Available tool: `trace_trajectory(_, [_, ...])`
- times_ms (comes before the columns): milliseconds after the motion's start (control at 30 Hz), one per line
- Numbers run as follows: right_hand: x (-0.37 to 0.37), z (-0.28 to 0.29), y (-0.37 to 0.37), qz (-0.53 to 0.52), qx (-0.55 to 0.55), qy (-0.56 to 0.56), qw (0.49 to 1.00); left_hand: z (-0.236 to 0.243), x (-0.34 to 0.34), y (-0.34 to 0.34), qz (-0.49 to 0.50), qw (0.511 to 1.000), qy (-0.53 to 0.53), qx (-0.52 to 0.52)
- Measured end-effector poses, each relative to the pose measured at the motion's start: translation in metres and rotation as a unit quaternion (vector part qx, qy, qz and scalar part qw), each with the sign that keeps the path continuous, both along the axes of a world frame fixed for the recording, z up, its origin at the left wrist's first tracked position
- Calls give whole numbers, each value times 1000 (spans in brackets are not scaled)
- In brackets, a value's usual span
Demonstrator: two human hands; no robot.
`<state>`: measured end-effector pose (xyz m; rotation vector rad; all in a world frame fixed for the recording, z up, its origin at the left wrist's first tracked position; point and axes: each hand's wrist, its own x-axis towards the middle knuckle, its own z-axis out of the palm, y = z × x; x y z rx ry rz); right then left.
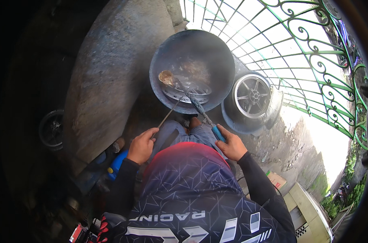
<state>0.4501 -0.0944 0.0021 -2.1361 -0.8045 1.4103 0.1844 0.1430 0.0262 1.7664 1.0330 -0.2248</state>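
My left hand (141,146) is closed on a thin rod (168,114) that slants up into a round metal basin (154,87). A blue-handled tool (197,106) with a long dark shaft is gripped in my right hand (233,146); its far end also reaches into the basin. Inside, a silver wheel rim (200,98) lies low at the near side. The tips of the rod and the tool come close together over the rim, and their exact contact is unclear. Beside them sits a small golden-brown, cup-like piece (166,77).
Right of the basin, a spoked wheel (253,96) rests on a rounded drum (248,123). Another wheel (52,128) is in shadow at far left. A concrete slab (111,69) stands left, a green metal grille (309,52) right. Something blue (118,164) lies by my left forearm.
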Motion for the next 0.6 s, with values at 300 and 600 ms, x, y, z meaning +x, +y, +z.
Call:
trace_trajectory(300, [20, -106, 39, 62, -94, -200, 973, -20, -29, -23, -11, 996, -23, 86])
trace_trajectory(600, [37, -231, 63, 151, -208, -253, 933, -60, -64, -58, 10, 995, 104, 7])
